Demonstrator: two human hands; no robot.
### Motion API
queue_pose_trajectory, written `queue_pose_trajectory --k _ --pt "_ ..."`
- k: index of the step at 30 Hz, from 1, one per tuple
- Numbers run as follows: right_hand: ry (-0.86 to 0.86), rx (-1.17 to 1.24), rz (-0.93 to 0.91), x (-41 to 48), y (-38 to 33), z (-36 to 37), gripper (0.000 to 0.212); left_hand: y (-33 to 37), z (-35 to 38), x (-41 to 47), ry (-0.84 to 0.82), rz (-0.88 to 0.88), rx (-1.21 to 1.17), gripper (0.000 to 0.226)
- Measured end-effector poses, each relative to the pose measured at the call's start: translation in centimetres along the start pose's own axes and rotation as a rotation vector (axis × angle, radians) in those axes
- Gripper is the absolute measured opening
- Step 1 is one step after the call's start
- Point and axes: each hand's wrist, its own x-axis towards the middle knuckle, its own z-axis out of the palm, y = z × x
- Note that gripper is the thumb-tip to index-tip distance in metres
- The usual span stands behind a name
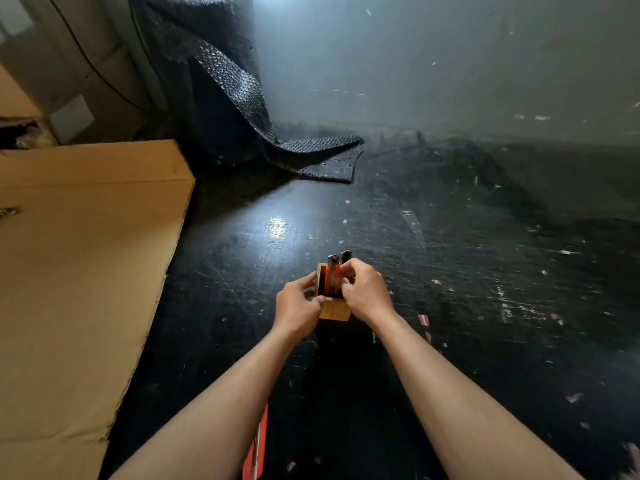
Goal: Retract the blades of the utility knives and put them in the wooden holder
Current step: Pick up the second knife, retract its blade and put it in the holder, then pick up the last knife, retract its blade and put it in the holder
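A small wooden holder (334, 310) stands on the dark floor at the centre. Two red-and-black utility knives (333, 275) stick upright out of it, their black ends on top. My left hand (297, 306) grips the holder's left side, thumb at its front rim. My right hand (363, 289) is closed around the right-hand knife (345, 257) at the holder's right edge. Another red utility knife (256, 445) lies on the floor under my left forearm, partly hidden.
A large sheet of cardboard (79, 271) covers the floor on the left. A roll of black bubble wrap (221, 81) stands at the back with a loose end trailing on the floor. Paper scraps dot the scuffed dark floor (485, 271).
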Motion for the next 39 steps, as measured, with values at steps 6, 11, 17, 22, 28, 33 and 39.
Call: queue_pose_trajectory --k 6,11,17,22,28,33,39 --pt "0.006 0.005 -0.019 0.0 0.1 0.0 0.013 -0.4 0.1 0.0 0.02 0.0 -0.023 0.052" --pt "0.012 -0.017 -0.056 -1.0 -0.3 -1.0 0.017 -0.2 -0.3 -0.7 0.032 0.015 -0.023 0.045" --pt "-0.008 -0.095 -0.12 -3.9 -1.4 -1.8 0.018 -0.3 -2.1 -3.3 0.073 0.053 0.069 0.052" --pt "-0.071 -0.188 -0.151 -7.9 -2.2 -1.1 0.019 -2.3 -3.9 -7.2 0.078 0.112 0.21 0.048" --pt "-0.156 -0.232 -0.118 -13.0 -2.1 2.7 0.023 -6.9 -6.6 -11.9 0.066 0.089 0.364 0.039" --pt "-0.284 -0.274 -0.033 -16.4 -1.3 6.9 0.031 -10.7 -8.2 -14.7 0.03 -0.009 0.418 0.039" --pt "-0.414 -0.246 0.053 -19.4 -0.7 11.3 0.03 -13.6 -8.3 -16.1 -0.104 -0.122 0.33 0.028"
